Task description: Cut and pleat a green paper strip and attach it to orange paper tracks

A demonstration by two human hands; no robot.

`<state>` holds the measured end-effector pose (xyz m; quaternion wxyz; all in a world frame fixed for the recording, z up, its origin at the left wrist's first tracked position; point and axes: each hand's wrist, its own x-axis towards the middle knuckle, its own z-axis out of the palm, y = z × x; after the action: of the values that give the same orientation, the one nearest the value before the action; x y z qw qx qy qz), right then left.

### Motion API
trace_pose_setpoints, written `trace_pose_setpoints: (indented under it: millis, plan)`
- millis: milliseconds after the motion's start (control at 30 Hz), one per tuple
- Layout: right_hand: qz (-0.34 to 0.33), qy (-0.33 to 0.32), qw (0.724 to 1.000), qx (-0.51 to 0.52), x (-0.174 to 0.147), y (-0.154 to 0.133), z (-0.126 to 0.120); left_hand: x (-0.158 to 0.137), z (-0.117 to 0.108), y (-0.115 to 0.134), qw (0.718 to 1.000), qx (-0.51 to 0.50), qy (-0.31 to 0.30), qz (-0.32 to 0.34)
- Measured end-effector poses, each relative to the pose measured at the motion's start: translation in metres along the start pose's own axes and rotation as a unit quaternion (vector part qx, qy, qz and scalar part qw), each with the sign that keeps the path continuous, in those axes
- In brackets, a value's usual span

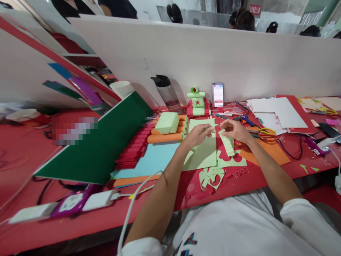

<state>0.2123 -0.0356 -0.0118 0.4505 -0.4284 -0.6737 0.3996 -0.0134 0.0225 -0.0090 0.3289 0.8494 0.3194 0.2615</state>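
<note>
My left hand [200, 135] is over a light green paper sheet [205, 153], with thumb and fingers closed together. Whatever may be between its fingertips is too small to make out. Just to the right, my right hand [236, 131] has curled fingers at the top end of a light green paper strip [228, 145], which slants down from them. Cut light green scraps [211, 177], some with round holes, lie below on the red table [170, 204]. Behind my hands stands a green and red paper model [198, 103] bearing a red star.
Orange paper rolls [165, 138] support a light green block [167, 123] beside folded red paper [134, 149]. A dark green board [98, 145] leans at left. A bottle [166, 93] and phone [218, 95] stand behind; yellow-handled scissors [267, 134] and white cards [279, 112] lie right.
</note>
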Motion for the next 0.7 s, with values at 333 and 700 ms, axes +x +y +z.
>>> trace_pose_setpoints:
  millis: [333, 700]
  plan:
    - [-0.070, -0.035, 0.985, -0.156, -0.004, -0.005, 0.007, -0.005, -0.004, 0.001, 0.996, 0.031, -0.087, -0.006]
    - [-0.072, -0.126, 0.960, -0.240, -0.005, -0.008, 0.014, -0.008, 0.000, 0.001, 0.973, 0.139, -0.185, 0.008]
